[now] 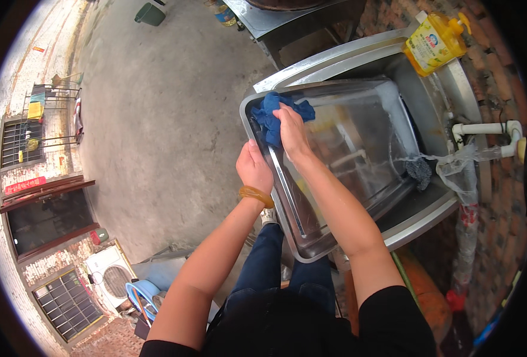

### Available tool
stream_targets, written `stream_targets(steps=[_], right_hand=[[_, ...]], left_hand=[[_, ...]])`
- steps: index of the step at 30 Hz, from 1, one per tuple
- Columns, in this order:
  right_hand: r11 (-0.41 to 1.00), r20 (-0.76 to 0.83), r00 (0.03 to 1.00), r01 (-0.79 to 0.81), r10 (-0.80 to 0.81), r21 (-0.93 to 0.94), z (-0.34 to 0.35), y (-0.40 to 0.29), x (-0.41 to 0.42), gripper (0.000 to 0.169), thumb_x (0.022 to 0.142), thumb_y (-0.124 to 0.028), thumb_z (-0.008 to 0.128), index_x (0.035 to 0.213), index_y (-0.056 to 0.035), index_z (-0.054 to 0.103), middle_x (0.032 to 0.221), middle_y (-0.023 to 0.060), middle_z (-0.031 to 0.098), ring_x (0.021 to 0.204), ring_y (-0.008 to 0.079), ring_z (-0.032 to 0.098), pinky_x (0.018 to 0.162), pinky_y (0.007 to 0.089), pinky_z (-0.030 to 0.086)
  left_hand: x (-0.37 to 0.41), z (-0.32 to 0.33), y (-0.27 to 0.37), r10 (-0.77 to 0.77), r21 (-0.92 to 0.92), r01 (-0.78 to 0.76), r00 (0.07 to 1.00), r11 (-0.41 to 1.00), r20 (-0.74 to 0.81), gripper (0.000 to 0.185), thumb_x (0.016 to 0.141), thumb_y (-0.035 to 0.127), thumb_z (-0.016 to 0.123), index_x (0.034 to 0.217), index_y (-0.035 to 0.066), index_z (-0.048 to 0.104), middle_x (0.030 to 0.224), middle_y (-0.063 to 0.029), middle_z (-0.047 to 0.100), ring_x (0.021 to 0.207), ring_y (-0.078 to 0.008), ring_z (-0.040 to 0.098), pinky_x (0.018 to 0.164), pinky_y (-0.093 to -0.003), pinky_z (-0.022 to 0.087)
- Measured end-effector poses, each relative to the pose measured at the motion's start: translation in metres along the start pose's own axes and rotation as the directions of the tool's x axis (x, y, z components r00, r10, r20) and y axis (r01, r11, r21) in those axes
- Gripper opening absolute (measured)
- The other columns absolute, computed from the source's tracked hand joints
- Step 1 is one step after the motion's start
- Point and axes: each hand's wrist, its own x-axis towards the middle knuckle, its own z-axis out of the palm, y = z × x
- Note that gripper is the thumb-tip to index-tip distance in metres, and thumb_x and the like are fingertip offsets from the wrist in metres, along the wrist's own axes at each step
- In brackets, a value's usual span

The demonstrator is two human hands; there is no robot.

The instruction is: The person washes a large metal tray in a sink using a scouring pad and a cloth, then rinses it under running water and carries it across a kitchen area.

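A rectangular stainless steel tray (330, 174) lies tilted across the metal sink (424, 218), its near end jutting out over the sink's rim. Suds run along its far inner edge. My left hand (255, 166), with an amber-coloured bangle at the wrist, grips the tray's left rim. Bunched in my right hand (292, 131) is a blue cloth (272, 114), pressed against the inside of the tray's upper left corner. A steel wool scourer (418, 172) hangs at the sink's right side beside a clear plastic bag (457, 167).
A yellow pump bottle of dish soap (435, 44) stands on the sink's back ledge. White plastic piping (482, 129) runs along the brick wall (495, 187). A metal table (272, 18) adjoins the sink. Farther off are a green bucket (150, 14) and a blue basin (140, 292).
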Motion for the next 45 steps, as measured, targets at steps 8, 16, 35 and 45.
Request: stream_targets(steps=[8,16,35,45], right_hand=[[0.931,0.207,0.957,0.255,-0.204,-0.262,0.022,-0.005,-0.041,0.018,0.091,-0.019,0.049,0.091,-0.0011,0.051,0.095,0.0131,0.05,0.091,0.0272,0.051,0.083,0.0336,0.04],[0.897,0.213,0.971,0.191,-0.112,-0.399,-0.028,-0.002,-0.171,0.016,0.081,-0.008,0.051,0.093,-0.0021,0.044,0.092,0.0137,0.047,0.089,0.0286,0.049,0.082,0.0332,0.039],[0.191,0.328,0.874,0.275,0.359,-0.942,-0.11,-0.029,-0.246,0.019,0.078,-0.017,0.049,0.085,-0.0105,0.065,0.094,0.0045,0.057,0.104,0.0272,0.051,0.101,0.0518,0.031],[-0.299,0.004,0.931,0.121,0.365,-0.947,-0.235,0.006,-0.169,0.021,0.081,-0.021,0.051,0.089,-0.0088,0.067,0.103,0.0074,0.062,0.106,0.0271,0.055,0.104,0.0515,0.031]], left_hand=[[0.002,-0.004,-0.003,-0.279,-0.442,0.32,0.947,0.838,0.156,0.046,0.1,0.037,0.035,0.102,-0.002,0.058,0.096,-0.0073,0.06,0.085,-0.0158,0.052,0.079,-0.0308,0.044],[0.005,-0.006,-0.008,-0.094,0.037,0.091,0.991,0.995,0.092,0.037,0.096,0.031,0.045,0.08,-0.003,0.046,0.074,-0.0215,0.053,0.069,-0.0344,0.048,0.069,-0.044,0.04],[-0.013,-0.003,0.008,-0.064,0.204,0.069,0.998,0.977,-0.029,0.033,0.093,0.031,0.049,0.082,0.001,0.054,0.082,-0.0223,0.062,0.078,-0.0436,0.059,0.069,-0.0494,0.046],[-0.013,0.002,0.025,-0.132,0.23,0.14,0.99,0.963,-0.05,0.033,0.093,0.03,0.049,0.079,0.0,0.055,0.078,-0.022,0.062,0.076,-0.0431,0.059,0.068,-0.0486,0.046]])
